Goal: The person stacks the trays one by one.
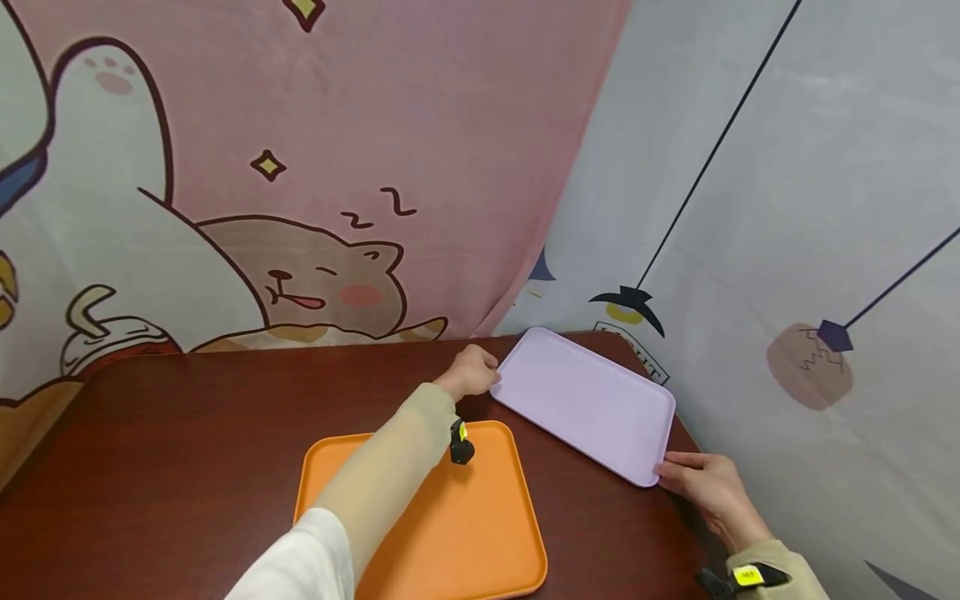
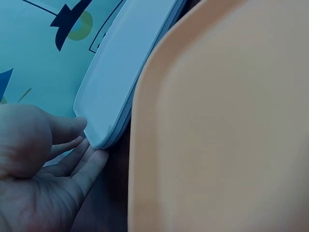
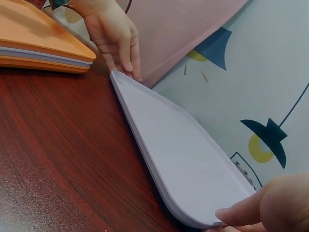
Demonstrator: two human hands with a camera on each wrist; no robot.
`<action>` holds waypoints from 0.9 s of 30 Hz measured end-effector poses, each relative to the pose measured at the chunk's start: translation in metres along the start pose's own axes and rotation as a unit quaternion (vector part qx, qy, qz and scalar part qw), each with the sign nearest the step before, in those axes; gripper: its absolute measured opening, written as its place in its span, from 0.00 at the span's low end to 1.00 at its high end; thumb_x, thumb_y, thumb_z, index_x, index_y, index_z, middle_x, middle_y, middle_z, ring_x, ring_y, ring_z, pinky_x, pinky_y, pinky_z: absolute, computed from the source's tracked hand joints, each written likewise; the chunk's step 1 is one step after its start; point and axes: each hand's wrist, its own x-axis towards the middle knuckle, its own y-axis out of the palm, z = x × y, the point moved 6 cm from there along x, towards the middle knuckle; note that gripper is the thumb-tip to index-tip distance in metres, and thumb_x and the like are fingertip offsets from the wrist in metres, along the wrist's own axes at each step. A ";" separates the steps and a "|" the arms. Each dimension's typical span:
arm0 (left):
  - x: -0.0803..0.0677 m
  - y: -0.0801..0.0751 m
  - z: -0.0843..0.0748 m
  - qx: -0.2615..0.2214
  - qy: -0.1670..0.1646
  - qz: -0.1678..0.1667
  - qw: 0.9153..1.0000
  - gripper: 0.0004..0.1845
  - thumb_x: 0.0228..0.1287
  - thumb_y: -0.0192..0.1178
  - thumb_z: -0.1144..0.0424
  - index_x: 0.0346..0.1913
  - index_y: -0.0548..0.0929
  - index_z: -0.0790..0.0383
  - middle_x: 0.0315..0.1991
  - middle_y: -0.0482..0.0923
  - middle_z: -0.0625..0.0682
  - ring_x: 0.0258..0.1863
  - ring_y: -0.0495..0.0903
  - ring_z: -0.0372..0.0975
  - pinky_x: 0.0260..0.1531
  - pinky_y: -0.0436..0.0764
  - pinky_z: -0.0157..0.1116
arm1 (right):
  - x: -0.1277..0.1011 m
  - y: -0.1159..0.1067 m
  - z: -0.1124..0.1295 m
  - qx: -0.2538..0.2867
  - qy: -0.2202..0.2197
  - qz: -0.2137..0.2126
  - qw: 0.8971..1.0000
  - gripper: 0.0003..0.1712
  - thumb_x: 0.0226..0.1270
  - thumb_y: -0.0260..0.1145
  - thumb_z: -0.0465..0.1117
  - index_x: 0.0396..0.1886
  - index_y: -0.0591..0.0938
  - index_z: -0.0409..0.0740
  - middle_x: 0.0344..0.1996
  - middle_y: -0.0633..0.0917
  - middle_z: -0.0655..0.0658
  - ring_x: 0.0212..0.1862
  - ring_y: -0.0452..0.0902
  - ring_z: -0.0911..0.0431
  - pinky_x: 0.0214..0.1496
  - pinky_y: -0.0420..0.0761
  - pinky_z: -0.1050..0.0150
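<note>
Left hand (image 1: 471, 372) and right hand (image 1: 708, 487) grip lilac tray (image 1: 588, 400) at opposite corners for balance, at 2 o'clock of orange tray (image 1: 480, 533).

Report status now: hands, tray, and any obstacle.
Left hand and right hand hold opposite corners of the lilac tray. Tray flat on table. Orange tray stack close beside it.
</note>
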 end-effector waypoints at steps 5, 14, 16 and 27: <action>0.002 -0.001 -0.004 0.004 -0.002 -0.017 1.000 0.17 0.71 0.66 0.69 0.59 0.86 0.72 0.56 0.85 0.62 0.57 0.83 0.52 0.59 0.82 0.46 | -0.001 0.003 0.006 0.013 -0.007 0.008 1.000 0.28 0.73 0.69 0.29 0.63 0.71 0.10 0.41 0.88 0.36 0.36 0.89 0.55 0.42 0.89 0.61; 0.000 -0.002 -0.001 0.013 -0.009 -0.007 1.000 0.17 0.70 0.65 0.71 0.60 0.86 0.72 0.57 0.84 0.62 0.58 0.82 0.51 0.58 0.83 0.45 | 0.004 0.008 0.006 -0.019 -0.015 0.002 1.000 0.28 0.72 0.70 0.27 0.62 0.72 0.10 0.42 0.87 0.33 0.35 0.87 0.55 0.39 0.89 0.62; 0.000 -0.002 0.001 0.019 -0.009 -0.003 1.000 0.17 0.70 0.64 0.71 0.59 0.86 0.72 0.57 0.84 0.62 0.58 0.81 0.51 0.58 0.83 0.44 | 0.003 0.010 0.007 -0.035 -0.020 0.000 0.999 0.28 0.72 0.70 0.27 0.62 0.72 0.10 0.44 0.86 0.29 0.35 0.87 0.55 0.39 0.89 0.63; -0.002 0.001 0.001 0.038 -0.017 0.025 0.999 0.15 0.67 0.66 0.73 0.55 0.87 0.74 0.52 0.85 0.62 0.54 0.82 0.50 0.58 0.83 0.45 | 0.000 0.009 0.008 -0.065 -0.021 -0.017 0.998 0.25 0.73 0.65 0.27 0.61 0.71 0.10 0.50 0.80 0.22 0.38 0.84 0.52 0.39 0.89 0.62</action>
